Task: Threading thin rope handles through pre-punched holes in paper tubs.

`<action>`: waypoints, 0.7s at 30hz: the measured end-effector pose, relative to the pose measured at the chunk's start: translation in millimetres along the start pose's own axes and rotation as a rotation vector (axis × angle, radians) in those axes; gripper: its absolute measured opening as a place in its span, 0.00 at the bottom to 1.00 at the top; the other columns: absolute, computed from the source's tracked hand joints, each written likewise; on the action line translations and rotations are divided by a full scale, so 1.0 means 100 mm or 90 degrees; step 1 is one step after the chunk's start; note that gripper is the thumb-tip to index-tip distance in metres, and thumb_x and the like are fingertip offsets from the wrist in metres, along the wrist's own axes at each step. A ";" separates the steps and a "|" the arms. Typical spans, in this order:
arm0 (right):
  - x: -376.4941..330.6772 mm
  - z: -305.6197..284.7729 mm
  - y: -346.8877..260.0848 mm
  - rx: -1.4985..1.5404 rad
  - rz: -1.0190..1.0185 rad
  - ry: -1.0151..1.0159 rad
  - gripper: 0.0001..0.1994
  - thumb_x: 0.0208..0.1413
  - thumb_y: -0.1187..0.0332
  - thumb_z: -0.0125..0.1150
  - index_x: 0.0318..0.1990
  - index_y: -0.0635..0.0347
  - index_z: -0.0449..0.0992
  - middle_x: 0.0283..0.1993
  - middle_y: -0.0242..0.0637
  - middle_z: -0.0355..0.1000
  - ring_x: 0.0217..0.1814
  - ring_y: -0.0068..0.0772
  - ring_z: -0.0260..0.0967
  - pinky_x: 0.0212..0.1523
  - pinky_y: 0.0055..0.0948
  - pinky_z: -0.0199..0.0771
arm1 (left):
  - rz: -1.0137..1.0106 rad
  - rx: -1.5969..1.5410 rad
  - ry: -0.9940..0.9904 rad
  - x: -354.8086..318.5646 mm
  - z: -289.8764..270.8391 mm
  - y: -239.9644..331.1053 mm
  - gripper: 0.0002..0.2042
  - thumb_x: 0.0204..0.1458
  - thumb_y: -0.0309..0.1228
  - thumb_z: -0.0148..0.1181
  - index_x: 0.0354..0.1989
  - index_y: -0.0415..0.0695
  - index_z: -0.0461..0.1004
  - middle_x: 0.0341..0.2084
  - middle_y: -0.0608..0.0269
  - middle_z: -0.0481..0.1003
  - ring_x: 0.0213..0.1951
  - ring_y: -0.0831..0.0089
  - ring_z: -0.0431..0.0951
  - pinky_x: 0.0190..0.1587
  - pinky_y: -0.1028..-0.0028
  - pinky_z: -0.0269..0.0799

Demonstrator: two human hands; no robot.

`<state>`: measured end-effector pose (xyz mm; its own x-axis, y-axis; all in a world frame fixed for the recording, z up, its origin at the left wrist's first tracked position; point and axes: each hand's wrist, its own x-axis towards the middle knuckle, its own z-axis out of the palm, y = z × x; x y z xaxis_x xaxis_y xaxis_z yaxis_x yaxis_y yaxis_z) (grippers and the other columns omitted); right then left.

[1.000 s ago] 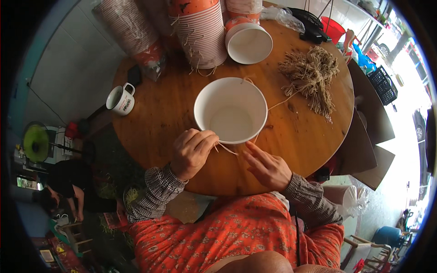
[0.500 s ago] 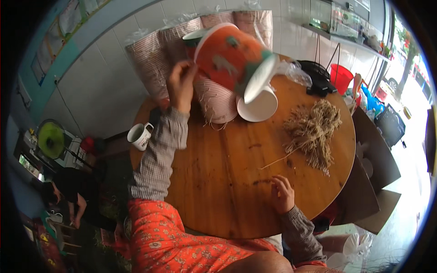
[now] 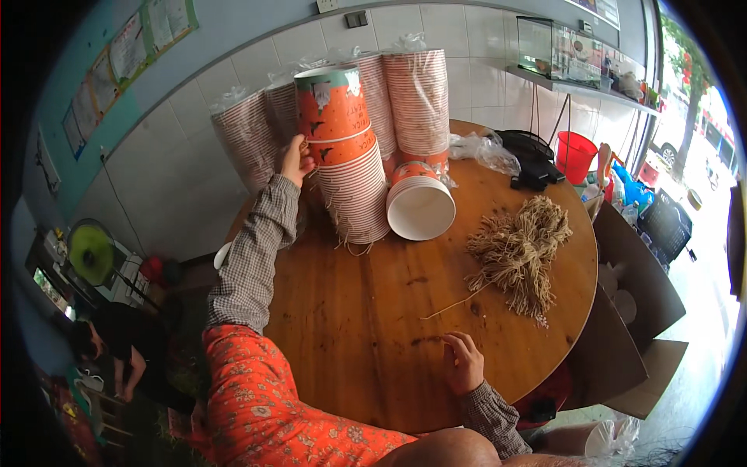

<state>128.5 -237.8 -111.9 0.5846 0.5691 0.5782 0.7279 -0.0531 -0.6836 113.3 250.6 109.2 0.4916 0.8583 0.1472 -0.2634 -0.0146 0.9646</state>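
An orange paper bucket (image 3: 336, 107) with a green end sits upside down on top of a tall nested stack of paper buckets (image 3: 354, 194). My left hand (image 3: 296, 162) is closed at the bucket's lower left rim, fingertips against it. Thin twine loops hang from the stack's left side and foot. Right of the stack, another few nested buckets (image 3: 421, 212) lie on their side, white inside facing me. My right hand (image 3: 464, 363) hovers at or rests on the near table edge, fingers loosely bent and empty. A bundle of tan twine (image 3: 520, 253) lies beyond it, one strand trailing left.
Several plastic-wrapped bucket stacks (image 3: 418, 105) stand behind on the round wooden table (image 3: 342, 311). A clear plastic bag (image 3: 486, 152) and a black object (image 3: 533, 159) lie at the far right. A mug (image 3: 222, 255) is mostly hidden by my left sleeve. Open cardboard boxes (image 3: 615, 335) stand right; a person (image 3: 117, 350) bends at left.
The bucket, tilted and blurred in the air before, now stands on the stack, with my left hand lower beside it. My right hand remains near the table edge. The whole view has shifted slightly.
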 end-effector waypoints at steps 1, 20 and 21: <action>-0.01 0.00 0.02 -0.004 0.002 -0.004 0.07 0.53 0.79 0.56 0.39 0.62 0.75 0.42 0.43 0.73 0.35 0.42 0.75 0.32 0.30 0.75 | 0.049 0.038 0.054 0.01 0.00 0.02 0.14 0.51 0.48 0.61 0.32 0.52 0.69 0.21 0.73 0.67 0.22 0.80 0.70 0.24 0.78 0.68; 0.00 0.03 0.05 -0.036 0.002 -0.024 0.06 0.54 0.78 0.56 0.39 0.62 0.75 0.40 0.42 0.73 0.35 0.42 0.75 0.31 0.30 0.75 | 0.495 0.433 0.072 0.61 0.29 0.48 0.37 0.55 0.53 0.51 0.66 0.40 0.54 0.61 0.46 0.61 0.62 0.55 0.60 0.62 0.64 0.57; -0.01 0.05 0.07 -0.036 0.004 -0.027 0.06 0.54 0.78 0.56 0.39 0.62 0.75 0.40 0.42 0.73 0.35 0.42 0.75 0.31 0.30 0.75 | 0.525 0.256 0.011 0.56 0.27 0.48 0.35 0.56 0.49 0.53 0.66 0.40 0.52 0.62 0.46 0.58 0.63 0.56 0.59 0.60 0.64 0.58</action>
<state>131.4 -234.7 -118.8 0.5741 0.6026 0.5543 0.7443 -0.1019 -0.6601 150.2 284.0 169.7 0.2628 0.5042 0.8226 -0.2157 -0.8003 0.5594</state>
